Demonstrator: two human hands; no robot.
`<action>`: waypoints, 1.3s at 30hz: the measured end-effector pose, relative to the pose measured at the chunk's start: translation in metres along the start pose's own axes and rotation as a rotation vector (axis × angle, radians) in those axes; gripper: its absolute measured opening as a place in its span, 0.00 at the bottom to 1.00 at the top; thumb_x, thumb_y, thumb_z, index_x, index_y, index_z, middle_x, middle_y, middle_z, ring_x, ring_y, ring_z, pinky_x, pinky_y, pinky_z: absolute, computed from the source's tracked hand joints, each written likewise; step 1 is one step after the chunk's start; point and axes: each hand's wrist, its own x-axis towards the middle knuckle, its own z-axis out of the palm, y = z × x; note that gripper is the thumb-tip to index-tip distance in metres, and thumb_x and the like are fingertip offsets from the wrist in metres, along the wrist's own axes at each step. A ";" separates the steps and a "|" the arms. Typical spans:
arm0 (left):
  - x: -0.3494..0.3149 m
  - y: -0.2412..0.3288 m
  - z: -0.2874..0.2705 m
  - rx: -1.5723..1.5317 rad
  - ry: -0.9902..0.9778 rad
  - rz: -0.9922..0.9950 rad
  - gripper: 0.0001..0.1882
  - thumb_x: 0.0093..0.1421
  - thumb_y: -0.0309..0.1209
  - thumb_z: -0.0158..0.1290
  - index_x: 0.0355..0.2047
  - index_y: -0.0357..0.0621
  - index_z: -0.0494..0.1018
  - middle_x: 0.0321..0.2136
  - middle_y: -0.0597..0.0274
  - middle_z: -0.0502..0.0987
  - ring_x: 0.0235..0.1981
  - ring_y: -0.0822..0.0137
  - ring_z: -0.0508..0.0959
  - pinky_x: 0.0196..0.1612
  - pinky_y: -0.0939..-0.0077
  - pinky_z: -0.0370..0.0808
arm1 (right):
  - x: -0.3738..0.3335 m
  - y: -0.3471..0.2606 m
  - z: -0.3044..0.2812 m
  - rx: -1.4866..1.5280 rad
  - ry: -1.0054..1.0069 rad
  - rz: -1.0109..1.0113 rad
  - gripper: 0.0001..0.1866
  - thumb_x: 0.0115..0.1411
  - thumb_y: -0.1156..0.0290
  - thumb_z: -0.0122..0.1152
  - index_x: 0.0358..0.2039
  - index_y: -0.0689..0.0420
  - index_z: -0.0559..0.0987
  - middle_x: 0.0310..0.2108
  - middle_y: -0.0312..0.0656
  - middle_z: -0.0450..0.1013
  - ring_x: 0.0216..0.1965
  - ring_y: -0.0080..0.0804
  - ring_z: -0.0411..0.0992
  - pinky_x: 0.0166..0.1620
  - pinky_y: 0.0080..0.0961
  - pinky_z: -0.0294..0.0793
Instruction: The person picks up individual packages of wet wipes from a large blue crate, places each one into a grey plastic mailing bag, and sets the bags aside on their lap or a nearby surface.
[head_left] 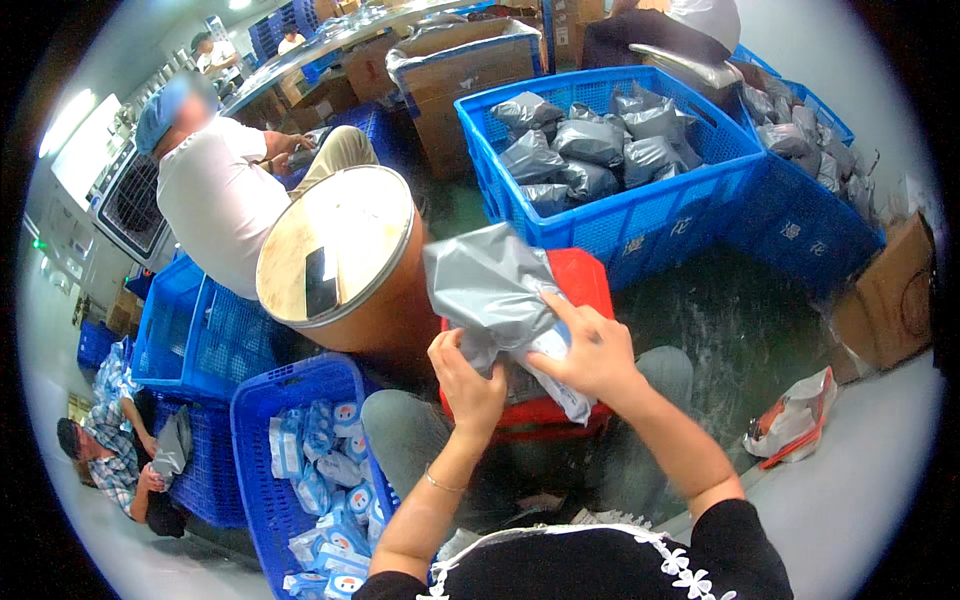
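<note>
A grey plastic mailing bag (487, 278) is held up before me, over a red box-like stand (582, 275). My left hand (468, 388) grips the bag's near left edge, thumb toward the middle. My right hand (597, 350) holds its right side, fingers lying across the plastic. Under the right thumb, a white and blue soft packet (562, 384) sticks out at the bag's near side. How far the packet sits inside the bag is hidden. To my left, a blue basket (250, 440) holds several white and blue packets (318, 430).
Ahead, a blue crate (640, 250) holds several filled grey bags (590, 143). A round drum (345, 215) with a phone (321, 282) on its lid stands left of the stand. People sit nearby (225, 190). A white and red plastic bag (795, 415) lies at right.
</note>
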 end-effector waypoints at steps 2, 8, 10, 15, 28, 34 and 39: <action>-0.004 -0.002 0.004 -0.138 -0.159 -0.252 0.09 0.52 0.19 0.53 0.35 0.34 0.71 0.28 0.43 0.76 0.33 0.37 0.74 0.39 0.51 0.71 | -0.009 -0.011 -0.013 0.088 0.111 -0.011 0.43 0.39 0.52 0.76 0.58 0.50 0.73 0.39 0.50 0.76 0.40 0.46 0.77 0.43 0.37 0.77; -0.055 0.033 0.016 -0.556 -0.501 -0.453 0.09 0.59 0.19 0.43 0.39 0.28 0.70 0.29 0.39 0.77 0.34 0.49 0.79 0.38 0.60 0.72 | -0.013 -0.035 -0.040 0.083 0.293 0.067 0.45 0.38 0.56 0.78 0.59 0.49 0.71 0.56 0.50 0.65 0.48 0.48 0.74 0.49 0.38 0.74; -0.068 0.030 0.023 -0.876 -0.571 -1.053 0.12 0.62 0.19 0.44 0.44 0.29 0.70 0.37 0.49 0.79 0.39 0.59 0.80 0.42 0.66 0.76 | -0.010 -0.022 -0.018 -0.021 0.204 0.097 0.45 0.43 0.54 0.75 0.63 0.46 0.67 0.61 0.54 0.60 0.56 0.52 0.68 0.55 0.40 0.71; -0.066 0.020 0.009 -1.136 -0.629 -1.285 0.14 0.65 0.21 0.46 0.51 0.30 0.68 0.46 0.53 0.77 0.45 0.60 0.80 0.49 0.66 0.78 | -0.027 0.060 -0.048 0.623 -0.506 -0.084 0.60 0.39 0.60 0.81 0.69 0.58 0.55 0.66 0.55 0.58 0.65 0.44 0.60 0.66 0.35 0.58; -0.081 0.030 -0.008 -1.243 -1.140 -1.138 0.19 0.70 0.28 0.42 0.58 0.30 0.62 0.51 0.47 0.75 0.48 0.56 0.80 0.54 0.63 0.76 | 0.005 0.025 0.044 0.064 0.255 0.132 0.31 0.41 0.75 0.72 0.50 0.54 0.76 0.41 0.51 0.76 0.40 0.47 0.77 0.42 0.33 0.75; -0.066 0.019 -0.059 -1.204 -1.064 -1.206 0.24 0.69 0.37 0.46 0.60 0.35 0.63 0.54 0.43 0.73 0.52 0.52 0.77 0.56 0.60 0.74 | -0.036 0.049 0.029 0.270 -0.009 0.277 0.17 0.46 0.81 0.60 0.40 0.58 0.78 0.33 0.48 0.79 0.34 0.38 0.79 0.37 0.27 0.75; -0.063 0.014 -0.072 -0.705 -0.789 -1.078 0.19 0.64 0.37 0.55 0.48 0.33 0.71 0.37 0.53 0.79 0.33 0.65 0.81 0.37 0.72 0.80 | -0.059 0.021 -0.017 0.217 0.191 0.168 0.10 0.48 0.77 0.70 0.31 0.59 0.79 0.30 0.41 0.74 0.25 0.33 0.73 0.29 0.26 0.71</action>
